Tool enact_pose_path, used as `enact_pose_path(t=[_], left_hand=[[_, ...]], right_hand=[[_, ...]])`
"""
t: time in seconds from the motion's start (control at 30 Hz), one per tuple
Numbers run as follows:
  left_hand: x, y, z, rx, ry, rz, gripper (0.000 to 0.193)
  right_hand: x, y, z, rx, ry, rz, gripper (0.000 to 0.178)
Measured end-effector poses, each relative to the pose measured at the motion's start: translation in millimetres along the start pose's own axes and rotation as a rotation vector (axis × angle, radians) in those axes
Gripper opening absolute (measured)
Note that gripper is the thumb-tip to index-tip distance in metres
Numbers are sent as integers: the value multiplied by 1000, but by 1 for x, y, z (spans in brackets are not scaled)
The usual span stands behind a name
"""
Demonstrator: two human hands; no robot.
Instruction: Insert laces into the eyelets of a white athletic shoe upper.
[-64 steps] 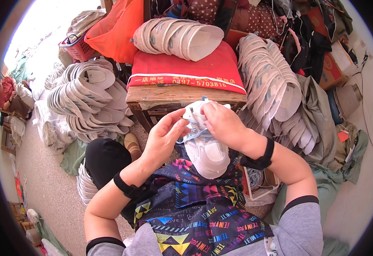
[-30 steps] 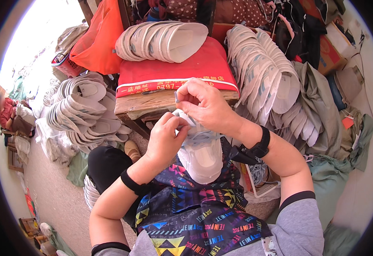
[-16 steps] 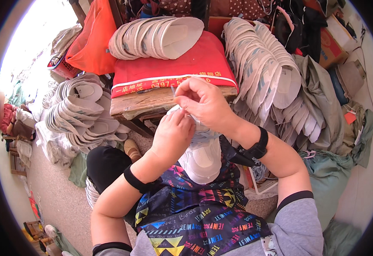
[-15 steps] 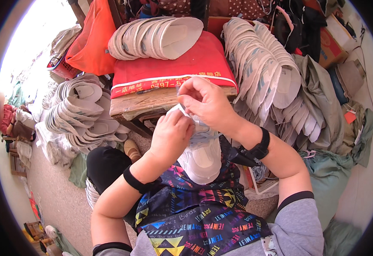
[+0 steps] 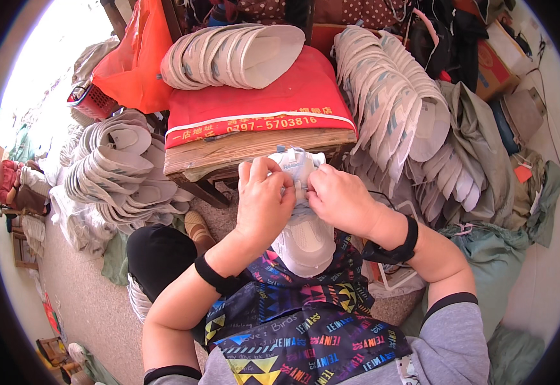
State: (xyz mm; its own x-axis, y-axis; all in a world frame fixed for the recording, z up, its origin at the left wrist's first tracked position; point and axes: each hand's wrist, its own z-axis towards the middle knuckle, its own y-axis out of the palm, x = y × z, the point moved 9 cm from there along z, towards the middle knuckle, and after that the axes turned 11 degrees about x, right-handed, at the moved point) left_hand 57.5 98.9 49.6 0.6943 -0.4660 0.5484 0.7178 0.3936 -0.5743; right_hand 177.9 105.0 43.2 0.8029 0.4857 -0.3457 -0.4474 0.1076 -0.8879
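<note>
A white shoe (image 5: 305,240) with blue-grey trim rests on my lap, its toe toward me and its tongue end against the wooden table edge. A pale blue-grey shoelace (image 5: 300,168) runs over its front. My left hand (image 5: 262,200) is at the shoe's left side, thumb and fingers pinched on the lace. From the right, my right hand (image 5: 344,197) pinches at the lace area too, knuckles against the shoe's side. The fingers hide most of the lace between them. Both wrists wear black bands.
A wooden table (image 5: 254,154) with a red cover (image 5: 260,106) stands ahead, bearing a row of nested shoe uppers (image 5: 228,58). More stacked uppers (image 5: 389,96) hang at right; another pile (image 5: 110,170) lies at left. A red bag (image 5: 135,64) hangs beside the table.
Both hands have come down and apart from the top of the shoe to its two sides. The tongue and lace, covered before, now show between them.
</note>
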Motion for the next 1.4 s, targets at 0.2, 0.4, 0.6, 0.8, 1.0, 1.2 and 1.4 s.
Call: enact_pose_path(t=[0.2, 0.4, 0.6, 0.8, 1.0, 1.2, 1.4], left_hand=[[-5, -5, -4, -29, -74, -97, 8], [0, -34, -23, 32, 65, -41, 30], [10, -22, -24, -5, 194, -13, 23], [-27, -17, -20, -139, -234, -274, 14], [-32, -11, -25, -128, -192, -237, 16], [-48, -19, -23, 43, -314, -330, 17], [-37, -13, 3, 24, -220, -185, 12]], right_hand=[[4, 4, 0, -63, 56, 179, 15], [29, -65, -2, 424, -41, -32, 9], [130, -127, -4, 617, 118, -353, 9], [211, -202, -36, 687, 260, -562, 15], [280, -262, -86, 738, 447, -761, 22], [224, -174, -69, 572, 315, -512, 25], [3, -47, -26, 238, -96, 156, 20]])
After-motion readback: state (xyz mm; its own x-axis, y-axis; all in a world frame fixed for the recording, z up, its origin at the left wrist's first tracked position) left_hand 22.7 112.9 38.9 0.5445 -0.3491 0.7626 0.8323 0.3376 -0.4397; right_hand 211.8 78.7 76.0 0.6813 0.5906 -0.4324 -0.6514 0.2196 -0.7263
